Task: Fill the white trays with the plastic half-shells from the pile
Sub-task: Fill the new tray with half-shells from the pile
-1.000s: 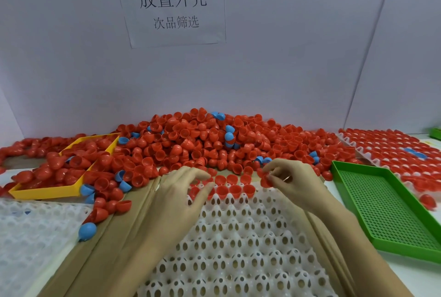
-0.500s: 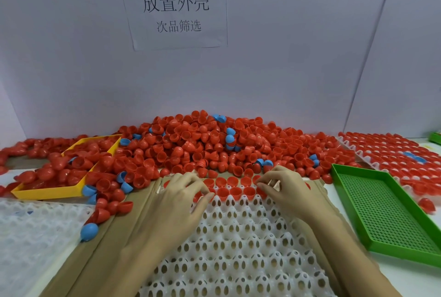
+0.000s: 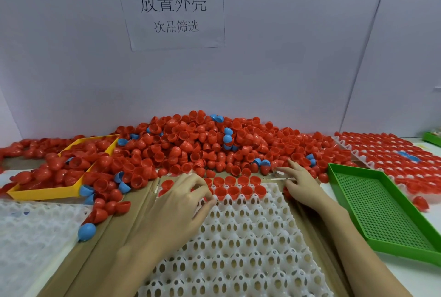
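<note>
Since half a second ago my right hand (image 3: 299, 183) has swung out from the tray's far edge toward the right foot of the pile of half-shells (image 3: 214, 144), while my left hand (image 3: 183, 197) has stayed hunched over the far-left corner of the white tray (image 3: 238, 244). The right hand's fingers are stretched forward and only loosely bent, tips among the loose red shells just beyond the tray's far-right corner; I cannot make out a shell pinched in them. The left hand is curled, fingertips pressed down at the second row of cups, and whether it holds a shell under the fingers I cannot tell. The seated red shells (image 3: 239, 188) fill roughly two rows along the tray's far edge, between my two hands; every nearer row shows bare cups. The pile lies straight ahead of both hands, spread wide left to right against the wall, its near fringe touching the tray's far edge. The tray's long axis runs from me toward the pile. By my reading the right hand is the nearer to loose stock and the left the nearer to the next bare cup. A second white tray (image 3: 33, 237), a yellow tray (image 3: 47, 193) and a green tray (image 3: 379, 210) flank the work.
</note>
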Demonstrator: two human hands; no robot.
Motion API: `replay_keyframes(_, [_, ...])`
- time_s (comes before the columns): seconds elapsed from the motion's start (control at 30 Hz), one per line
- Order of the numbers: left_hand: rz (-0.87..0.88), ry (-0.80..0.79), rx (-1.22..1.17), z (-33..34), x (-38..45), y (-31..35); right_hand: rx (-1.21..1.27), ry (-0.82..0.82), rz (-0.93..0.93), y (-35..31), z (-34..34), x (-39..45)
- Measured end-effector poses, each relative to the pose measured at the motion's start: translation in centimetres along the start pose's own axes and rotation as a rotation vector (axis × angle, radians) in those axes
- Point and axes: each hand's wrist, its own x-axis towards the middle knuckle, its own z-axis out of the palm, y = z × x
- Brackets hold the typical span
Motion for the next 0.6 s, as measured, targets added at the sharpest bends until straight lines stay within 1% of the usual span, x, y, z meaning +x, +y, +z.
replay_keyframes(0.07, [0.012,-0.008,-0.01,0.07,0.01,-0.02,0.009,0.055,-0.003,0.2,0.26,0.22])
replay_keyframes(0.3, [0.048,-0.032,-0.03,-0.1,0.05,0.16,0.183,0.293,-0.046,0.44,0.29,-0.12])
replay_keyframes(0.37, [0.052,-0.026,-0.023,-0.2,0.04,0.35,0.154,0.276,-0.035,0.46,0.28,-0.03])
replay_keyframes(0.47, [0.053,-0.029,-0.017,-0.34,0.08,0.44,-0.017,0.139,0.023,0.33,0.29,0.23])
replay_keyframes(0.5, [0.054,-0.033,-0.017,-0.32,0.08,0.39,-0.047,0.121,0.032,0.3,0.26,0.31])
replay_keyframes(0.6, [0.055,-0.032,-0.009,-0.31,0.0,0.2,-0.014,0.167,-0.005,0.22,0.15,0.32])
